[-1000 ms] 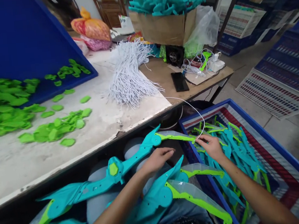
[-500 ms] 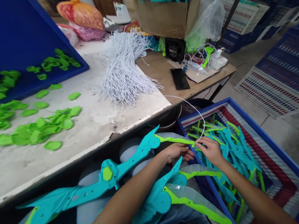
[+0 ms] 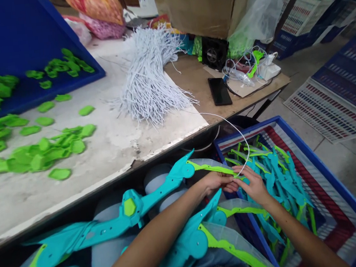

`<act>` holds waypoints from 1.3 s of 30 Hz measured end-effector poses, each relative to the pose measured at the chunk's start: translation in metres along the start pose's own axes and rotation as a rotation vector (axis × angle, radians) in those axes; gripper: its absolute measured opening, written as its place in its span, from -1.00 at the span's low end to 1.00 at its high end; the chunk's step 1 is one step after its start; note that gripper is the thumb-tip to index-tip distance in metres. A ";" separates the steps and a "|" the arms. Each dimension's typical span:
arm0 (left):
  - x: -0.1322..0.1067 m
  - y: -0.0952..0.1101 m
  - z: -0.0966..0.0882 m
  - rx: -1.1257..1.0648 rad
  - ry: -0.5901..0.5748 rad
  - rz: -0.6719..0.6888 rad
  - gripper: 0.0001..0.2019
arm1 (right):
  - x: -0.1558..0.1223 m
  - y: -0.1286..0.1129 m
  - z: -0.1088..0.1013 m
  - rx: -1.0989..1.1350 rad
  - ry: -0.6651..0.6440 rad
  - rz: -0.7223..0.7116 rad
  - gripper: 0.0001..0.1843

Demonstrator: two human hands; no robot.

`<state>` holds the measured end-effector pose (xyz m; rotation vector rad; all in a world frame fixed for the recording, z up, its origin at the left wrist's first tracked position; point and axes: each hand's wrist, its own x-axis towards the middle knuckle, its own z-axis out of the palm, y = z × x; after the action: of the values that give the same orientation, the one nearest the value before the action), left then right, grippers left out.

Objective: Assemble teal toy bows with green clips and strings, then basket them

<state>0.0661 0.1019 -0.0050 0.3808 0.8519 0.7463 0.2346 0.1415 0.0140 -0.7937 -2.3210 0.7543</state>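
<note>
As both hands meet at the end of a slim green arm (image 3: 212, 166), I see the right hand (image 3: 255, 185) with its fingers narrowed to a pinch on a thin white cord (image 3: 243, 135), right by the arm's tip. The left hand (image 3: 217, 183) sits just under that tip, its fingers curled in close; whether they grip it I cannot tell. The green arm is jointed to a long turquoise piece (image 3: 160, 192) that stretches slantwise in front of the worktop (image 3: 115, 135), bearing a green badge (image 3: 129, 206) near its middle. From the fingers the cord bows upward and back towards a thick sheaf of white cords (image 3: 154, 81) lying on the worktop. Green plates (image 3: 38, 155) are scattered beside it, nearer a tilted blue tray (image 3: 32, 30). A second turquoise piece (image 3: 198, 244) lies nearer the person's body, and beyond the right hand a blue-rimmed crate (image 3: 328, 172) holds a heap of similar parts (image 3: 278, 174). A black phone (image 3: 219, 91) lies past the sheaf.
</note>
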 end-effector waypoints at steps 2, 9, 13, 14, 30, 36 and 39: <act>-0.008 0.003 0.001 0.086 0.078 -0.038 -0.88 | -0.003 0.001 0.001 -0.028 -0.013 0.028 -0.82; -0.123 0.030 -0.023 0.259 0.321 0.133 -0.82 | -0.007 0.005 0.008 -0.021 0.048 0.194 -0.43; -0.216 0.048 -0.038 -0.053 0.544 0.457 -0.85 | -0.006 0.007 0.008 0.002 0.028 0.224 -0.36; -0.238 0.052 -0.040 -0.149 0.645 0.571 -0.89 | -0.005 0.009 0.007 -0.003 0.023 0.230 -0.35; -0.309 -0.052 -0.041 -0.163 1.142 0.865 -0.61 | 0.061 -0.116 0.008 -0.147 -0.419 -0.534 -0.63; -0.315 -0.055 -0.044 -0.104 1.092 0.884 -0.66 | 0.016 -0.161 0.061 -0.375 -0.806 -0.772 -0.30; -0.320 -0.052 -0.043 -0.117 1.089 0.890 -0.64 | 0.022 -0.140 0.044 -0.312 -0.891 -0.746 -0.20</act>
<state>-0.0830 -0.1650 0.1103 0.2139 1.6686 1.9081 0.1409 0.0486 0.0831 0.4492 -3.2314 0.4283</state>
